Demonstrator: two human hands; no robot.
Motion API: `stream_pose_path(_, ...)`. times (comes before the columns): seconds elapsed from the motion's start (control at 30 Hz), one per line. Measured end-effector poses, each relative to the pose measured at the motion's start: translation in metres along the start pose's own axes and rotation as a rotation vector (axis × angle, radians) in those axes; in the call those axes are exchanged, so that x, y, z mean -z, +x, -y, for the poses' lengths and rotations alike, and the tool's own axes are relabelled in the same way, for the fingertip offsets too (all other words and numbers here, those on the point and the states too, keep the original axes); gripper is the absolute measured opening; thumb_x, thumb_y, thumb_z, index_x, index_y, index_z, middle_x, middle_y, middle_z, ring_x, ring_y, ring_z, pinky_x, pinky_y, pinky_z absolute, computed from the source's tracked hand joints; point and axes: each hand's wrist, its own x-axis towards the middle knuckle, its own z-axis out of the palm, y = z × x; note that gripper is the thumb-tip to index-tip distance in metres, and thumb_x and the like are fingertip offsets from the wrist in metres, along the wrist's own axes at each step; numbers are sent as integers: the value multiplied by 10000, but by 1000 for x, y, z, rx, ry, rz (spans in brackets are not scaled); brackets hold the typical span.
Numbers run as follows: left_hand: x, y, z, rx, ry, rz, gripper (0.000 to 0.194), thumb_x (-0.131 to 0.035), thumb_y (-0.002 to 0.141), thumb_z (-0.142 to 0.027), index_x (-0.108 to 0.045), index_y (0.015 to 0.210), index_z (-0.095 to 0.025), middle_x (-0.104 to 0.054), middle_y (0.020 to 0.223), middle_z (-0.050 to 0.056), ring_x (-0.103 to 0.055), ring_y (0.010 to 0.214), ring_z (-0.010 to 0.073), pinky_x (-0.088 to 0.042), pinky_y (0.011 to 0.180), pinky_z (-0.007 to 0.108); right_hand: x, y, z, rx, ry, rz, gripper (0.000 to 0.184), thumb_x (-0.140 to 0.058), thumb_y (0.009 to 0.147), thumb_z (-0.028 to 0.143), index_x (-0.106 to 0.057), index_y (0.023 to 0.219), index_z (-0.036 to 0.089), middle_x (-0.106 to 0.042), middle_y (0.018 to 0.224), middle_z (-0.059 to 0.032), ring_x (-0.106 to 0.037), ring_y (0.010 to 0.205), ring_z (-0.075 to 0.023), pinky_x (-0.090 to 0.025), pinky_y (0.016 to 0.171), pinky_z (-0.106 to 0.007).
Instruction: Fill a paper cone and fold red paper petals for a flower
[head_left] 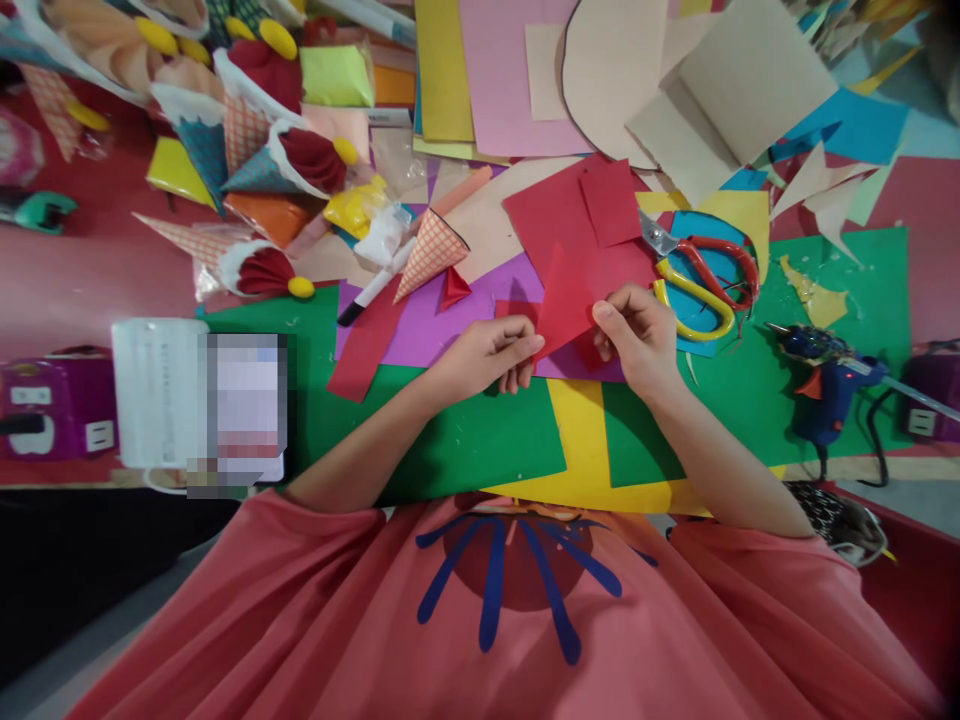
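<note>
Between my hands is a small piece of red paper (564, 315), lifted off the table. My left hand (504, 352) pinches its lower left corner with thumb and fingers. At the right edge of the same piece, my right hand (636, 335) has thumb and forefinger pressed together on it. Larger red sheets (544, 205) lie just beyond. Scissors (705, 290) with one red and one yellow handle rest right of my right hand. A small checked paper cone (433, 252), a marker (375, 290) and a red strip (367, 350) lie beyond my left hand.
Finished paper cones (285, 165) with red tops crowd the far left. A phone (251, 400) and a white box (154, 390) sit at left. At right lies a blue glue gun (829, 385) with its cord. Cardboard (757, 80) and coloured sheets cover the far side.
</note>
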Motion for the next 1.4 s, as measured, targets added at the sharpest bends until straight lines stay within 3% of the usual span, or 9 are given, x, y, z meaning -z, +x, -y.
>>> stream_pose_path(0.4,-1,-1,-1,-41,88,-6,450,-531,866,-572,-431,662,-183,-588,504,-47,-511,379,34,-381,355,122,0,2,0,47,28,5,449,-667,793,573,-466,633,205,-497,460,80,-418,362,-36,-310,366,-189)
stream_pose_path(1.07,-1,-2,-1,-37,28,46,392,-595,851,-516,-475,706,-172,-606,537,-39,-541,429,42,-410,391,129,5,4,1,38,51,-38,423,-689,775,566,-497,661,207,-519,494,82,-445,379,-35,-323,386,-194)
stream_pose_path(1.4,0,-1,4,-52,13,57,486,-563,831,-630,-548,744,-152,-625,564,-21,-557,436,49,-438,405,143,4,4,0,34,64,15,397,-674,797,550,-529,680,199,-542,532,73,-467,391,-34,-349,394,-191)
